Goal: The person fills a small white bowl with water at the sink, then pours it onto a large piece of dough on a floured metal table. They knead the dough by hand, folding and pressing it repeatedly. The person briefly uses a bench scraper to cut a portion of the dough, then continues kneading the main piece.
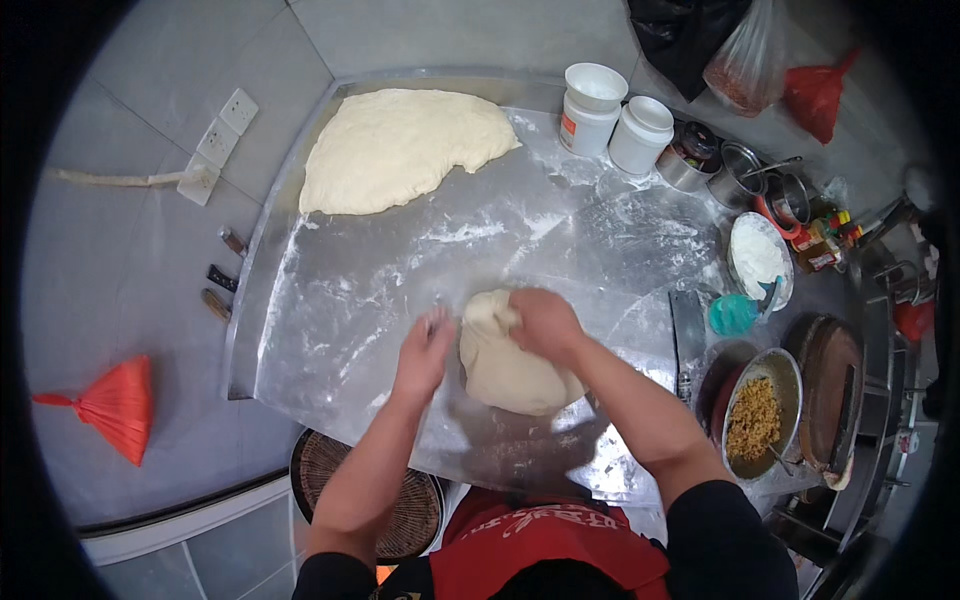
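Observation:
A smooth lump of pale dough (517, 375) lies on the floured metal worktop (360, 277) in front of me, its upper end folded or bunched. My right hand (544, 322) grips the dough at its upper right, fingers curled over the fold. Just left of the dough is my left hand (431, 337), slightly blurred, its fingers partly bent; it appears apart from the dough, with nothing seen in it. A much larger flat sheet of dough (405, 146) rests at the back left of the worktop.
White plastic jars (641, 135) and metal pots line the back right. On the right are a bowl of white flour (757, 251), a teal scoop (733, 313), a wide blade (686, 330), a bowl of crumbly yellow-brown food (787, 375) and a round wooden board (829, 352).

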{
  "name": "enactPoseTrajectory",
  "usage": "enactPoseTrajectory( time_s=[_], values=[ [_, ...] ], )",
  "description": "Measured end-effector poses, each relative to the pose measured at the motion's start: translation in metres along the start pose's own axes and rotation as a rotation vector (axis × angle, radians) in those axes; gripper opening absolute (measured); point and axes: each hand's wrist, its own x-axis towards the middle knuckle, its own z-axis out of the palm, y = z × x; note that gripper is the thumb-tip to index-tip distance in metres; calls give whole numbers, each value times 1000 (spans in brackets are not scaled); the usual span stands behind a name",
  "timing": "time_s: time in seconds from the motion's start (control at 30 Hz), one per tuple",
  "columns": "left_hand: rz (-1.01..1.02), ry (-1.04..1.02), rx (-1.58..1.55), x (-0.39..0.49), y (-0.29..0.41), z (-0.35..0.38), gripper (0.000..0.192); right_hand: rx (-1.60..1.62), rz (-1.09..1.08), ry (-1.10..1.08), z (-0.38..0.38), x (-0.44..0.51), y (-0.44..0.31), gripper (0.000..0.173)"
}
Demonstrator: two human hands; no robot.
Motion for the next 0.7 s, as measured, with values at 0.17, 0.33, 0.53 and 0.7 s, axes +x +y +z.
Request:
enactPoseTrajectory(
  time_s=[0.17, 0.33, 0.53, 0.7],
  values=[
    [340, -264, 447, 62, -24, 32, 39, -72, -312, 88, -39, -80, -59, 24],
    [503, -369, 622, -20, 16, 57, 24, -38, -39, -28, -28, -45, -30, 39],
    [763, 1, 745, -97, -54, 70, 50, -176, -167, 180, 33, -143, -58, 56],
    [499, -7, 945, -8, -54, 94, 63, -270, 89, 107, 37, -63, -22, 52]
  ],
)
